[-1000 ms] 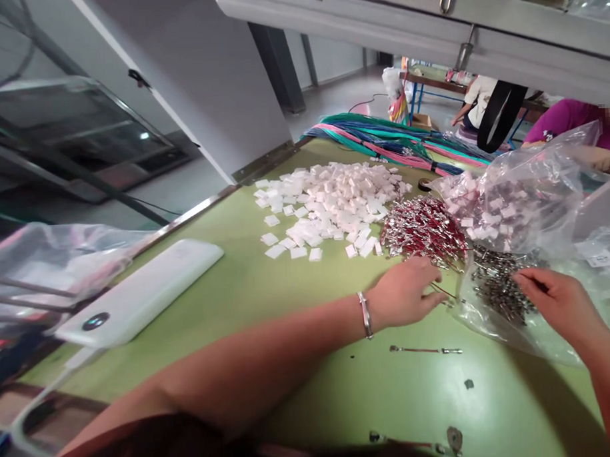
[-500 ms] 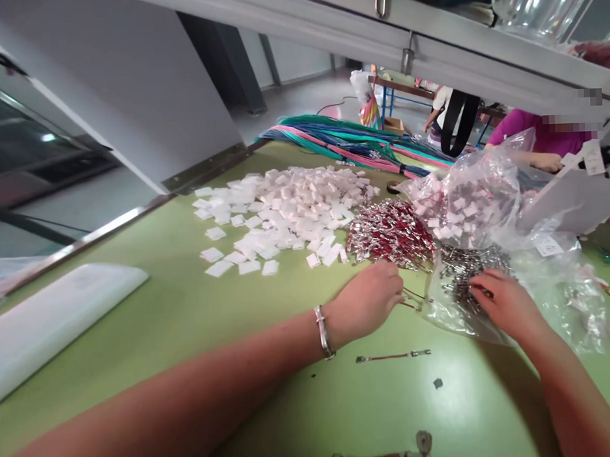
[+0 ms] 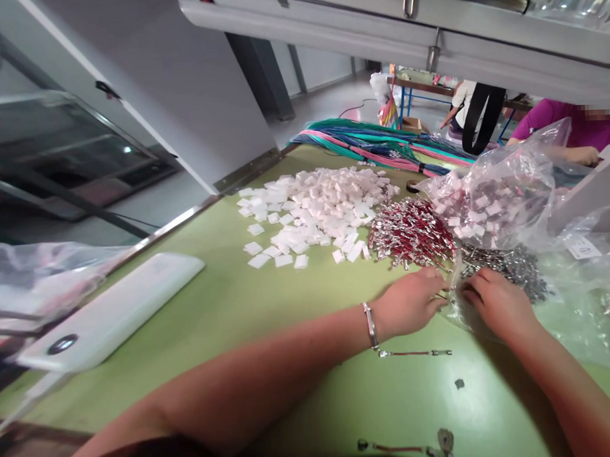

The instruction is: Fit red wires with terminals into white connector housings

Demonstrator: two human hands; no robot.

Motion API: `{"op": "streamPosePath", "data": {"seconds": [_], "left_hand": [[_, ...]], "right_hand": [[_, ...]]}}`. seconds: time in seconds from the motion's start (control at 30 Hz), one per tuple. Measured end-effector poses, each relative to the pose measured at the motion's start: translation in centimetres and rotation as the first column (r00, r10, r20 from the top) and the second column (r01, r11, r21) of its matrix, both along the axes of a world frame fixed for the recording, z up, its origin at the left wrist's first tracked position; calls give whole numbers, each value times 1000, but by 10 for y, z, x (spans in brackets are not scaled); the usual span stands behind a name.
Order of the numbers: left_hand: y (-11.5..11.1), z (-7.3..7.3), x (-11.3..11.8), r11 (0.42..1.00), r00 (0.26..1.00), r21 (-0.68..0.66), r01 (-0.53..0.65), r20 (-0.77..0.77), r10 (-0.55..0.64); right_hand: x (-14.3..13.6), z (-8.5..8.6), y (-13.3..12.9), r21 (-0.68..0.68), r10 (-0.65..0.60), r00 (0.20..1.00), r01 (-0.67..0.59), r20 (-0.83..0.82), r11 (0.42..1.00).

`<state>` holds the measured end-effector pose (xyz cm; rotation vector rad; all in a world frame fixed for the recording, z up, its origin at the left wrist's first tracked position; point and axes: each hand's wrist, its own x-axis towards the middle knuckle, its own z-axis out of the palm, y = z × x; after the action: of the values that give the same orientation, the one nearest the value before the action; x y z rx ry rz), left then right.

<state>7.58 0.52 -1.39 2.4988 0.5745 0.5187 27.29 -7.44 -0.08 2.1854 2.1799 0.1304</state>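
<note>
My left hand (image 3: 412, 301), with a metal bracelet (image 3: 370, 326) at the wrist, is closed on a short red wire just in front of a pile of red wires with metal ends (image 3: 410, 231). Close beside it on the right, my right hand (image 3: 497, 300) has its thumb and fingers pinched together at the edge of a clear bag holding dark metal parts (image 3: 521, 267). Whatever lies between its fingertips is too small to make out. One red wire with metal ends (image 3: 414, 353) lies on the green table below my left hand, and another (image 3: 397, 448) nearer the front edge.
White plastic pieces (image 3: 324, 201) are heaped behind the left forearm. A clear bag of pinkish-white pieces (image 3: 484, 202) stands at the back right. Coloured cables (image 3: 362, 143) stretch along the back. A white device (image 3: 112, 312) lies at the left. Across the table sits a person in purple (image 3: 556, 120).
The view has turned left, showing more of the white device. My right hand has moved from the dark metal parts towards my left hand, and the two are now nearly touching.
</note>
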Motion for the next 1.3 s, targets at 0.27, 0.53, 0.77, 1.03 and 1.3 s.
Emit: {"op": "streamPosePath", "data": {"seconds": [0.27,0.53,0.77,1.03,1.3], "left_hand": [[4,4,-4,995,994,1,-104,16,104],[2,9,-15,963,997,-261,-62,23,70],[-7,6,-16,962,1000,-272,20,10,-18],[-5,6,-19,971,998,-237,29,-46,-40],[-6,8,-25,939,937,214,268,-284,-202]], "right_hand": [[2,-11,-5,235,0,1000,-6,25,972],[-26,-2,-21,407,247,772,16,-585,913],[-43,-2,-22,422,287,740,-5,-608,907],[-38,-5,-22,360,314,730,-99,-607,928],[-42,0,-29,154,262,712,-214,-651,965]]}}
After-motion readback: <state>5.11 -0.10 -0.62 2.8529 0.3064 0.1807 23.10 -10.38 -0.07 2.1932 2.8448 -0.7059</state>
